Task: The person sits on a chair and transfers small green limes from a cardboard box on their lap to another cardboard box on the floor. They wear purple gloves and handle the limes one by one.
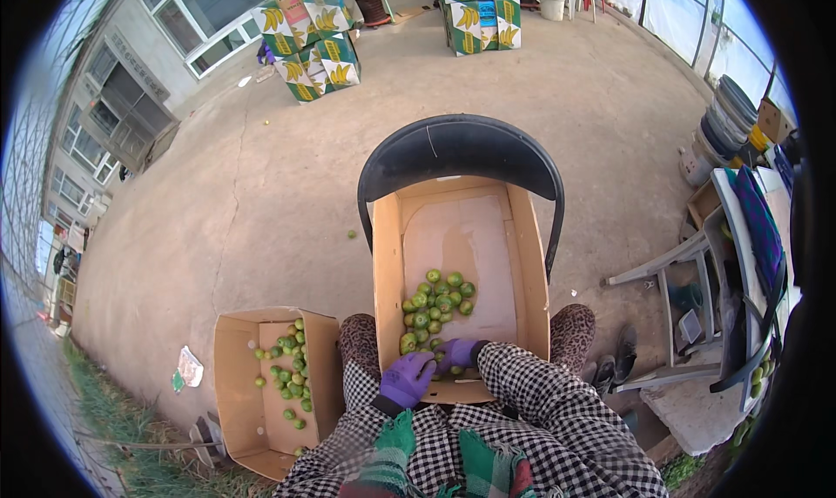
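A cardboard box (526, 269) rests on a black chair (457, 147) in front of me. Small round green fruits (443, 303) lie loosely in its near left half. My left hand (406, 377), in a purple work glove, reaches over the near left corner with curled fingers beside the nearest fruits. Close against it, inside the near end, my right hand (455, 355) wears a matching glove and bends toward the same fruits. Whether either hand grips a fruit is hidden by the gloves. On the floor to my left, a second cardboard box (238, 380) holds more green fruits (295, 377).
Stacked banana cartons (320, 67) and another carton stack (483, 24) stand farther off. One green fruit (351, 234) lies on the concrete floor. At right are stacked buckets (712, 135), a tipped white chair (673, 256) and dark shoes (617, 361). Grass (111, 406) edges the left.
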Motion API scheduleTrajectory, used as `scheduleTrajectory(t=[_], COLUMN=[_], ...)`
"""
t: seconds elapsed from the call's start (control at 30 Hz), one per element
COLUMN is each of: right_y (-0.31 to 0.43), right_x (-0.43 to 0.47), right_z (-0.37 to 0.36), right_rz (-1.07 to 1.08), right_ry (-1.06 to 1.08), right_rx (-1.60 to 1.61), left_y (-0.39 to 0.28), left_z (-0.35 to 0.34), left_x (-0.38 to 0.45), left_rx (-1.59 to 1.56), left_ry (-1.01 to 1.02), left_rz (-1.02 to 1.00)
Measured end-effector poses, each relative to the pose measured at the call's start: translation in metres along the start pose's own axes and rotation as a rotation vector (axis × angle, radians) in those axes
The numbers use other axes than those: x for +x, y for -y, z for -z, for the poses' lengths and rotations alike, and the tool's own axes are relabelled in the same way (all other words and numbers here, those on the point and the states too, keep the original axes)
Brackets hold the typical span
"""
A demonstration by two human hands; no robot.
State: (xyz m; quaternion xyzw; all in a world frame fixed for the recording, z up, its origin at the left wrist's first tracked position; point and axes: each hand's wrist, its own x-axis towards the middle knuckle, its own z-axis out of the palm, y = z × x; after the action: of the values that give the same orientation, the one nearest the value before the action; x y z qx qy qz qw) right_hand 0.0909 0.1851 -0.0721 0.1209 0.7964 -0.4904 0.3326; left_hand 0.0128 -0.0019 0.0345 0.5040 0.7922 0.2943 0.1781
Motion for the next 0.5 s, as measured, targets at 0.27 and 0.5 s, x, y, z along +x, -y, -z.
scheduleTrajectory(t=[0.27,0.5], right_y=[-0.005,0.0], right_x=[0.026,-0.008], right_z=[-0.019,0.012], right_rz=[-0.011,0.039], right_ry=[-0.094,-0.115], right_rx=[-0.129,-0.149], left_y=[-0.006,0.0], left_z=[0.004,0.001], left_x=[0.001,-0.001], left_rx=[-0.015,-0.023], left_ry=[-0.006,0.026], left_rz=[-0.002,0.064])
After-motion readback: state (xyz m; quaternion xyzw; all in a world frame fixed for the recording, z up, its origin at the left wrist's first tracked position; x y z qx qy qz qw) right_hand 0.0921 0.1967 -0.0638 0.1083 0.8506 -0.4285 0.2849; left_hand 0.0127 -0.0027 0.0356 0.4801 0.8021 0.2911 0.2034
